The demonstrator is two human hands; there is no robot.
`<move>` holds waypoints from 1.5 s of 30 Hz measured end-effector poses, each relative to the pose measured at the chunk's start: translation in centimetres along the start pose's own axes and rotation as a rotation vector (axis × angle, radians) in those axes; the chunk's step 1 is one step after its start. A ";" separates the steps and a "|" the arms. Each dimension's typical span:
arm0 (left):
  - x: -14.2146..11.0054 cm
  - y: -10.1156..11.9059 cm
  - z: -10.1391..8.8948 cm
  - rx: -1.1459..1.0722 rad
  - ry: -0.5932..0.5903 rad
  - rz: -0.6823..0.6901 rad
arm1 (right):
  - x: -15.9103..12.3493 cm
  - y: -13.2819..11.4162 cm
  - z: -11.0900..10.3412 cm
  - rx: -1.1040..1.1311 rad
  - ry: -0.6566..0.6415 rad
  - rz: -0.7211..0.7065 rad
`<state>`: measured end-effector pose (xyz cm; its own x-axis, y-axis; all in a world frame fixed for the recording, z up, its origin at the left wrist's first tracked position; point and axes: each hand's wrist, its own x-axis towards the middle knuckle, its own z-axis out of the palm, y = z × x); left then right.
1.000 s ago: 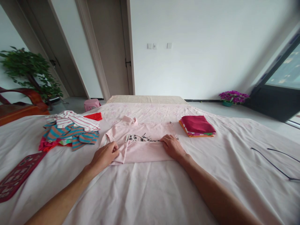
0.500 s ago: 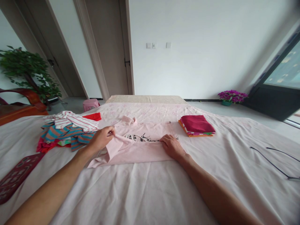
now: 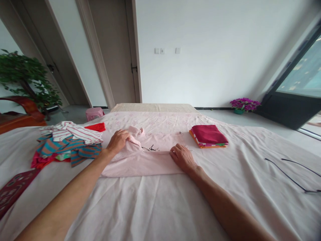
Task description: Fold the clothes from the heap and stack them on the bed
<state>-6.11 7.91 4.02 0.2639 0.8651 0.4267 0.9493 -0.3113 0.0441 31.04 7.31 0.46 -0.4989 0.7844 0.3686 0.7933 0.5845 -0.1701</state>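
Observation:
A pale pink shirt with a black print lies on the bed in front of me, its near side folded over toward the middle. My left hand is closed on the sleeve at the shirt's left side, lifting that cloth a little and laying it inward over the print. At the right end of the fold, my right hand presses on the cloth, its fingertips bent at the folded edge. Most of the print is covered by the pink fabric.
To the left is a heap of striped and red clothes, with a dark red patterned board nearer me. A folded stack with a crimson top sits right of the shirt. Black-framed glasses lie farther right on the pale sheet.
My left hand has carried the sleeve forward and to the right, covering more of the print. My right hand has stayed at the right end of the fold. The view has shifted slightly.

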 end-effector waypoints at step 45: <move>-1.3 -1.5 3.7 -0.173 -0.145 -0.818 | -0.6 2.4 1.4 -0.092 -0.161 0.002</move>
<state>-7.19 8.74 0.06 -0.4642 0.8821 0.0802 0.8140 0.3892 0.4312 32.79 8.54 -1.44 -0.5410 0.8127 0.2165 0.8191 0.5676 -0.0838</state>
